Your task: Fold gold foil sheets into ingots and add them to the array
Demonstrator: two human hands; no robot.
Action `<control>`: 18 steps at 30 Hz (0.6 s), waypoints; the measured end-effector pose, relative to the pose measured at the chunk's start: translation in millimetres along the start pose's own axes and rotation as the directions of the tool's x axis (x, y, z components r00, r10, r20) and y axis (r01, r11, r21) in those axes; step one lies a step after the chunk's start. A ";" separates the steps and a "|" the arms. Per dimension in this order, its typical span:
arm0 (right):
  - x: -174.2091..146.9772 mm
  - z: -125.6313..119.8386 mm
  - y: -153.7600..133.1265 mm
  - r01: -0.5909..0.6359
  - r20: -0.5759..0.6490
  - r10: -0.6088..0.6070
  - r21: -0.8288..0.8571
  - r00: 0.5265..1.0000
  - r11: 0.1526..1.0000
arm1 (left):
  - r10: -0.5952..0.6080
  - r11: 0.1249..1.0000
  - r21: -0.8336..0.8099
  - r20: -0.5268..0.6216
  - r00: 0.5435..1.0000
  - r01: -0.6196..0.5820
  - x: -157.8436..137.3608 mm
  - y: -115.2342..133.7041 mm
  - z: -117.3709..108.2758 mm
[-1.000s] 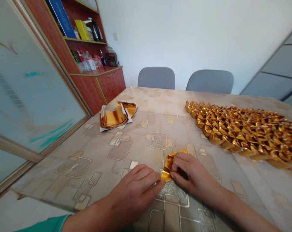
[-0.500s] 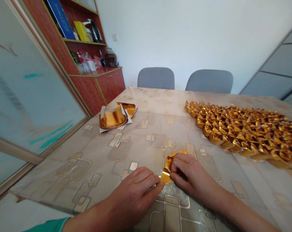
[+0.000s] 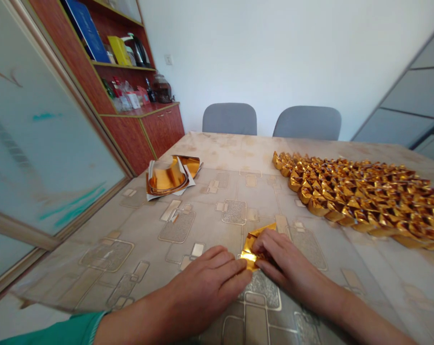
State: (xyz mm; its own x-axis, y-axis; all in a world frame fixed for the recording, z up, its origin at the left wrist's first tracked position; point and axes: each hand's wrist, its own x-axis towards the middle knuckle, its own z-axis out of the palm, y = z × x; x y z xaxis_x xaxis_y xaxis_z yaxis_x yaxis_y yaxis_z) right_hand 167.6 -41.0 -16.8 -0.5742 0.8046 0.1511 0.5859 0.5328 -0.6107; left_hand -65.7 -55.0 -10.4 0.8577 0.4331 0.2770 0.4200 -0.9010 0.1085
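Gold foil piece: on the worktop, near its middle and close to the person; we see it partly folded, with one pointed corner reaching away toward the far side.
Left hand: thumb and fingers pinched on the near left edge of the piece.
Right hand: thumb and curled fingers clamped on its right side, which they partly hide from us.
Spacing of the hands: near each other, with the foil between their fingertips.
Loose foil sheets: a curled stack, gold with pale edges, lying toward the far left of the worktop, well apart from both hands.
Folded gold shapes: many, packed in rows at the right; we note shadowed hollows in their tops, too small for us to see into.
Cabinet: reddish, behind the worktop at the left; its open shelf holds a blue flat object, a yellow box and a kettle, and the ledge below carries bottles, small packets and a glass jar.
Contents of the jar: dark; we cannot tell what they are.
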 end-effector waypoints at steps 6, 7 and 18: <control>-3.4 -4.0 8.0 0.007 0.008 -0.008 0.126 1.000 0.992 | -0.009 1.000 -0.001 0.015 1.000 0.009 -2.6 -1.3 4.0; -3.3 -4.6 9.2 0.014 0.015 -0.016 0.130 1.000 0.991 | -0.010 1.000 -0.001 0.012 1.000 0.010 -2.9 -1.0 4.6; -1.7 -4.3 10.6 0.050 0.008 -0.051 0.077 0.999 0.996 | 0.084 0.996 -0.011 -0.043 0.996 -0.084 27.1 -21.5 4.2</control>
State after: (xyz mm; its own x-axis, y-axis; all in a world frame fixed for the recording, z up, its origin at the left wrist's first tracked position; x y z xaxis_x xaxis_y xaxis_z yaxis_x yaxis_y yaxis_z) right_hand 177.3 -35.6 -20.2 -0.6076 0.7745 0.1761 0.5106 0.5507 -0.6603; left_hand -50.3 -23.8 -9.2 0.8762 0.3550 0.3259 0.3431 -0.9345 0.0954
